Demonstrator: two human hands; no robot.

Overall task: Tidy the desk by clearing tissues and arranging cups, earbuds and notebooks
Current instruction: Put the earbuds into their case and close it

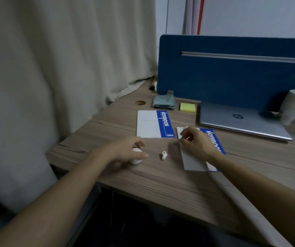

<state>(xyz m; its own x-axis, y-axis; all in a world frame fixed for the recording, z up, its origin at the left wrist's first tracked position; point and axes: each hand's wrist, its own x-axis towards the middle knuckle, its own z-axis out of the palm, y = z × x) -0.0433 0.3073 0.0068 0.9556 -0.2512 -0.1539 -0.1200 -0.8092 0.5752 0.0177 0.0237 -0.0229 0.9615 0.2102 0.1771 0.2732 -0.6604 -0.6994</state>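
My left hand (pixel 128 151) grips a white earbud case (pixel 136 160) on the wooden desk (pixel 178 184). One loose white earbud (pixel 163 155) lies on the desk just right of it. My right hand (pixel 195 140) hovers over the nearer blue-and-white notebook (pixel 194 163), its fingers curled and pinching a small white thing, perhaps a second earbud (pixel 185 128). A second notebook (pixel 150 124) lies flat farther back. White paper cups (pixel 293 106) stand at the far right.
A closed silver laptop (pixel 241 122) lies behind the notebooks, in front of a blue partition (pixel 232 72). A yellow sticky-note pad (pixel 187 107) and a folded grey cloth (pixel 163 102) sit at the back. A beige curtain (pixel 54 68) hangs left of the desk.
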